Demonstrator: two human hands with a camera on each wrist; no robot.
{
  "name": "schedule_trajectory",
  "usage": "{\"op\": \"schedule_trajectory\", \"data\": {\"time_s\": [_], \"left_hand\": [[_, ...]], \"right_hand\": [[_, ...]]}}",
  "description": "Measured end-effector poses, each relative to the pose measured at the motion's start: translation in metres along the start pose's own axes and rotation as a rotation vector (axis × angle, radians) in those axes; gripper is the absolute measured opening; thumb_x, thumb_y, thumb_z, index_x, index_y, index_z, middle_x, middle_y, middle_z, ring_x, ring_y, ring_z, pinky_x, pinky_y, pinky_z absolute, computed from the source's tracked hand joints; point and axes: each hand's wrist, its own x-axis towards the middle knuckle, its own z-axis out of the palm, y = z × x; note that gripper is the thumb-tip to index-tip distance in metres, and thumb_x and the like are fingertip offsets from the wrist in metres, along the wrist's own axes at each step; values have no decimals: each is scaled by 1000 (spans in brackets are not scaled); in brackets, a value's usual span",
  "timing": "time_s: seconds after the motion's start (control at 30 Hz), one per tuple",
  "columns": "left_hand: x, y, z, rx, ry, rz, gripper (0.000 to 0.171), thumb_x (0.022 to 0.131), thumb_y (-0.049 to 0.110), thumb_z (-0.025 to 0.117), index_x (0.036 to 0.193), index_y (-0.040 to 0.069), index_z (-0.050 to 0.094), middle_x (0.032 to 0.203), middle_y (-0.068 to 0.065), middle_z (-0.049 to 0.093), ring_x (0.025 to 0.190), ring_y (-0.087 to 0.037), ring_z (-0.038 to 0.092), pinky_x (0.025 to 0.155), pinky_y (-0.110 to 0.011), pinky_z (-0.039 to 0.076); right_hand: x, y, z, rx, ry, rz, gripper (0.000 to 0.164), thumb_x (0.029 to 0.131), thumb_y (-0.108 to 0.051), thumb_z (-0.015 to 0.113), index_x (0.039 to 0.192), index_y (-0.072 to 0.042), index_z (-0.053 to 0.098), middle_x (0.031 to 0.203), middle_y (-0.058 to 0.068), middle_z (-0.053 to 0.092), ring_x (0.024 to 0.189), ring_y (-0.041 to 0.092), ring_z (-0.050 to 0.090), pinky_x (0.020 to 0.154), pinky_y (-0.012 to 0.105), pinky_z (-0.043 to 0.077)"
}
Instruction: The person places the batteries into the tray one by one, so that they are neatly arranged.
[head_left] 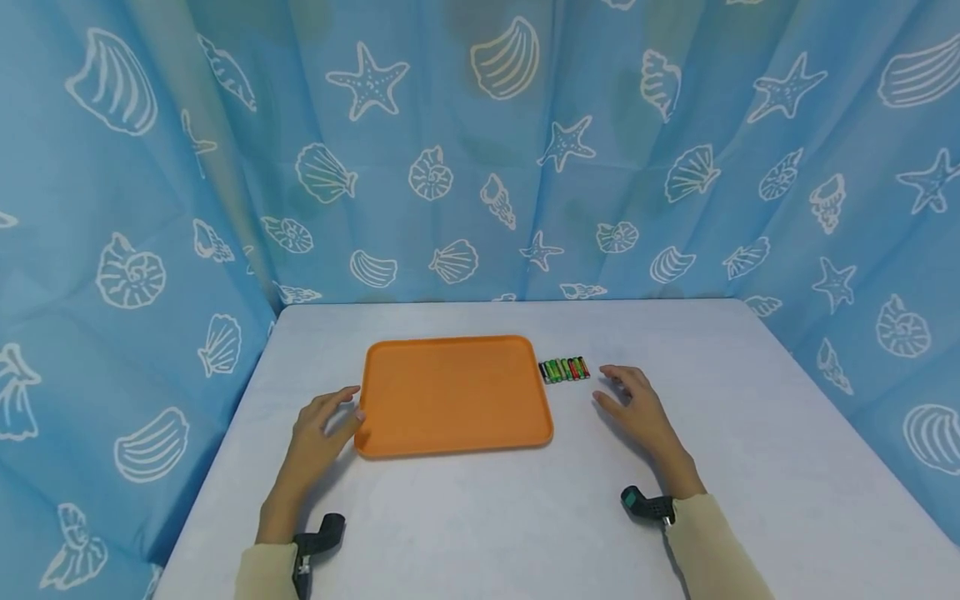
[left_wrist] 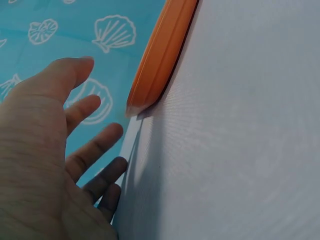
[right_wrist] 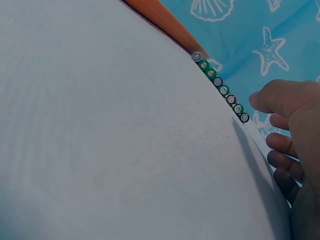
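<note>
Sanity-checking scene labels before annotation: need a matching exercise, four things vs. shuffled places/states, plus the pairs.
Things:
1. Tray
2. Batteries
3. Left hand
4. Right hand

Places/states:
A. Just right of the battery row, holding nothing
B. Orange, flat on the table
C. At the tray's left edge
D. Side by side in a row, right of the tray

Pairs: 1-B, 2-D, 3-C, 4-A

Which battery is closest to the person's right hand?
The battery at the row's right end, farthest from the orange tray; the others lie on its tray side, farther from the right hand.
</note>
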Motion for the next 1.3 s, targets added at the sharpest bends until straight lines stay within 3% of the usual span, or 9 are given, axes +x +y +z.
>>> {"op": "schedule_trajectory", "data": {"time_s": [0.2,0.63,1.0,1.3], "left_hand": [[-2,1,1,68,-16,-37,60,95,53,62,147,25,50,148,-10,42,143,-37,24,109,-70,23],[-2,-2,5,143,-42,-32,57,97,48,61,147,23,50,148,-12,43,142,-39,24,109,-71,24],[0,2,1,171,-43,-20,58,98,46,61,148,18,49,147,-14,42,142,-39,23,112,-68,22],[0,-3,3,183,-35,-9,56,97,45,62,145,18,52,147,-13,43,141,-38,25,111,-68,25]], "right_hand": [[7,0,3,-16,-14,6,51,95,-25,71,139,-6,54,138,17,46,129,35,44,108,54,38],[17,4,7,-67,-39,42,51,95,-26,69,140,-7,53,141,17,44,133,37,39,110,56,36],[30,0,7,-90,-65,49,51,94,-26,69,140,-8,54,141,17,44,134,37,36,111,57,34],[38,4,7,-106,-89,15,52,93,-23,69,141,-7,53,141,18,44,135,40,35,111,60,32]]}}
